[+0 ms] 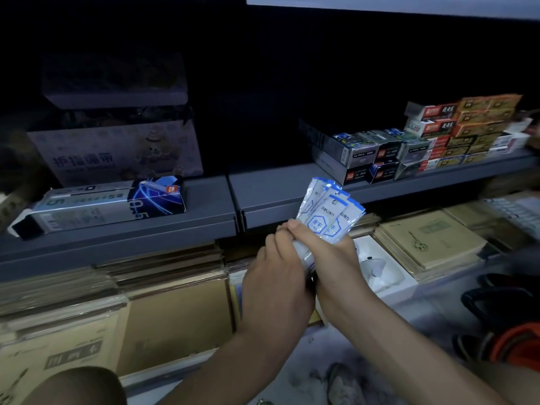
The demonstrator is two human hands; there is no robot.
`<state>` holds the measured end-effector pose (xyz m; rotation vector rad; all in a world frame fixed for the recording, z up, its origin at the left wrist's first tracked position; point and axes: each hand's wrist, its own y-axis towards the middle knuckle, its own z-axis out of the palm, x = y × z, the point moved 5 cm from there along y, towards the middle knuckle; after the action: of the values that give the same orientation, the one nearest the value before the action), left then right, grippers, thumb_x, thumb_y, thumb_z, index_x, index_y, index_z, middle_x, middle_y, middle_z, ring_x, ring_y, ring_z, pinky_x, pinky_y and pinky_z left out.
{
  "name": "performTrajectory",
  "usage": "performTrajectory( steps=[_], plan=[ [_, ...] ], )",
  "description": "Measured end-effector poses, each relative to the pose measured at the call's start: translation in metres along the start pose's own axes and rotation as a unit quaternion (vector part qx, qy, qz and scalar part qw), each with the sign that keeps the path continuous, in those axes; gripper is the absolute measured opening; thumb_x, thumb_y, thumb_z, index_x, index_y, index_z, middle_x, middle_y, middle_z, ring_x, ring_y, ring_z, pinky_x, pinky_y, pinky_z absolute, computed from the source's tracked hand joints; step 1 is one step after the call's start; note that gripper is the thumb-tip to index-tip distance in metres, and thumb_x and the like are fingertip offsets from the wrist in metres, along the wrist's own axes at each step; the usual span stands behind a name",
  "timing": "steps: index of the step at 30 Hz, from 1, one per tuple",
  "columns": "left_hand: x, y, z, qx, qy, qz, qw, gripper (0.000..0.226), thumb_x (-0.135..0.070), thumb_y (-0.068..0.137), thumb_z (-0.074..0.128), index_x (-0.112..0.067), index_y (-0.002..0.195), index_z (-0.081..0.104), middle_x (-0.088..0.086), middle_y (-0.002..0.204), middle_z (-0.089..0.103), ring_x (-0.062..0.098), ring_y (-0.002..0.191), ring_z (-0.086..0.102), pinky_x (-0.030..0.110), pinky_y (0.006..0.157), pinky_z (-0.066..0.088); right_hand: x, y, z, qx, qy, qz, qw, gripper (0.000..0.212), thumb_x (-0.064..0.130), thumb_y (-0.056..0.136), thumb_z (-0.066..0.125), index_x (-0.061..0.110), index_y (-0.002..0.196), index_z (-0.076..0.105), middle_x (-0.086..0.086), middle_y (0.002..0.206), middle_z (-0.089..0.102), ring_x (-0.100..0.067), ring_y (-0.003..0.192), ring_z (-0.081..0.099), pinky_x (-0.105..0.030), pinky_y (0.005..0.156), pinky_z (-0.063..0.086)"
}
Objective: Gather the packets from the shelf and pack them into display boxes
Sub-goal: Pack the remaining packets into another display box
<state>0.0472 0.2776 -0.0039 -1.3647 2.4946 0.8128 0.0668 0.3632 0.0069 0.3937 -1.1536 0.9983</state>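
1. The packets [328,214] are slim, flat sachets, white with a blue band across the top edge and a blue hexagon emblem lower down; dark lettering runs across the front one.
2. Several of them are gathered into one bundle. Their upper ends fan out, tilted toward the right, and their lower ends are pressed together.
3. The right hand [336,258] grips the lower part of the bundle, with its thumb lying across the front of the packets.
4. The left hand [274,279] closes on the same lower end from the other side, its fingertips meeting the right thumb; the two hands touch.
5. The fanned tops rise above both hands, and the bottoms are hidden between the palms.
6. The bundle is held in the air just in front of the grey shelf [263,194], not resting on it.
7. On the shelf to the left lies a long display box [102,207] on its side, its left end flap open.
8. To the right, small boxes [377,154] are stacked on the shelf, well apart from the hands.
9. Below the shelf lie brown notebooks [426,244].
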Motion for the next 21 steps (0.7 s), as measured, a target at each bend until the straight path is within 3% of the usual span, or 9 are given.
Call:
performTrajectory(
  steps=[3, 5, 8, 10, 12, 14, 17, 19, 21],
  plan=[
    [0.0, -0.001, -0.01, 0.043, -0.12, -0.031, 0.991, 0.08, -0.032, 0.077, 0.075, -0.024, 0.145, 0.032, -0.006, 0.134, 0.051, 0.018, 0.118, 0.058, 0.033, 0.088, 0.051, 0.002, 0.005, -0.006, -0.006, -0.012, -0.006, 1.0, 0.015, 0.009, 0.089, 0.076, 0.004, 0.103, 0.074, -0.015, 0.097, 0.079, -0.023, 0.083, 0.076, -0.032, 0.073, 0.06],
    [0.006, 0.002, -0.012, 0.098, -0.215, -0.061, 0.97, 0.079, -0.038, 0.071, 0.082, -0.032, 0.135, 0.037, -0.015, 0.131, 0.054, 0.009, 0.116, 0.059, 0.034, 0.091, 0.052, 0.007, 0.008, -0.009, 0.008, -0.001, 0.001, 1.0, 0.008, 0.005, 0.092, 0.072, 0.002, 0.1, 0.073, -0.015, 0.095, 0.078, -0.025, 0.083, 0.076, -0.032, 0.072, 0.062],
    [0.02, 0.009, -0.015, 0.176, -0.392, -0.14, 0.892, 0.075, -0.044, 0.054, 0.092, -0.024, 0.116, 0.056, -0.01, 0.11, 0.07, 0.004, 0.099, 0.07, 0.033, 0.09, 0.059, 0.02, 0.01, -0.012, 0.058, 0.012, 0.011, 0.998, 0.007, 0.004, 0.094, 0.069, 0.002, 0.101, 0.071, -0.015, 0.098, 0.078, -0.029, 0.1, 0.077, -0.043, 0.088, 0.063],
    [0.023, 0.009, -0.017, 0.241, -0.477, -0.171, 0.828, 0.067, -0.036, 0.059, 0.095, -0.015, 0.115, 0.064, 0.002, 0.108, 0.077, 0.016, 0.102, 0.074, 0.035, 0.093, 0.06, 0.03, 0.009, -0.01, 0.105, 0.004, 0.003, 0.994, 0.012, 0.005, 0.095, 0.068, 0.001, 0.106, 0.068, -0.014, 0.099, 0.077, -0.031, 0.106, 0.076, -0.05, 0.095, 0.06],
    [0.023, 0.008, -0.021, 0.252, -0.515, -0.171, 0.801, 0.058, -0.024, 0.07, 0.095, -0.009, 0.117, 0.065, 0.008, 0.109, 0.078, 0.022, 0.103, 0.075, 0.034, 0.092, 0.06, 0.036, 0.007, -0.009, 0.128, -0.013, -0.01, 0.992, 0.014, 0.006, 0.094, 0.068, 0.0, 0.107, 0.068, -0.014, 0.1, 0.076, -0.032, 0.107, 0.075, -0.052, 0.096, 0.059],
    [0.024, 0.01, -0.024, 0.194, -0.486, -0.15, 0.839, 0.062, -0.023, 0.068, 0.095, -0.014, 0.12, 0.062, 0.003, 0.108, 0.076, 0.014, 0.098, 0.075, 0.031, 0.087, 0.061, 0.038, 0.006, -0.009, 0.122, -0.029, -0.02, 0.992, 0.011, 0.005, 0.095, 0.068, 0.0, 0.104, 0.071, -0.015, 0.101, 0.077, -0.031, 0.106, 0.076, -0.051, 0.096, 0.059],
    [0.019, 0.009, -0.028, 0.106, -0.302, -0.059, 0.946, 0.096, -0.05, 0.056, 0.096, -0.037, 0.136, 0.043, -0.018, 0.114, 0.064, 0.001, 0.102, 0.065, 0.03, 0.087, 0.057, 0.04, 0.006, -0.007, 0.088, -0.109, -0.079, 0.987, 0.007, 0.005, 0.095, 0.069, 0.002, 0.097, 0.074, -0.017, 0.098, 0.078, -0.026, 0.097, 0.077, -0.042, 0.092, 0.061],
    [0.011, 0.004, -0.024, 0.102, -0.242, -0.015, 0.965, 0.114, -0.053, 0.054, 0.086, -0.044, 0.149, 0.024, -0.023, 0.134, 0.054, 0.004, 0.119, 0.059, 0.037, 0.093, 0.055, 0.038, 0.004, -0.002, 0.053, -0.153, -0.116, 0.98, 0.008, 0.006, 0.093, 0.072, 0.0, 0.097, 0.075, -0.018, 0.097, 0.078, -0.022, 0.085, 0.075, -0.039, 0.084, 0.06],
    [0.002, -0.001, -0.018, 0.11, -0.259, 0.006, 0.96, 0.118, -0.041, 0.062, 0.082, -0.036, 0.157, 0.011, -0.016, 0.148, 0.046, 0.009, 0.129, 0.055, 0.04, 0.098, 0.054, 0.03, 0.001, 0.001, 0.004, -0.189, -0.146, 0.971, 0.008, 0.012, 0.09, 0.076, 0.007, 0.096, 0.075, -0.011, 0.091, 0.079, -0.02, 0.083, 0.076, -0.04, 0.082, 0.062]
  ],
)
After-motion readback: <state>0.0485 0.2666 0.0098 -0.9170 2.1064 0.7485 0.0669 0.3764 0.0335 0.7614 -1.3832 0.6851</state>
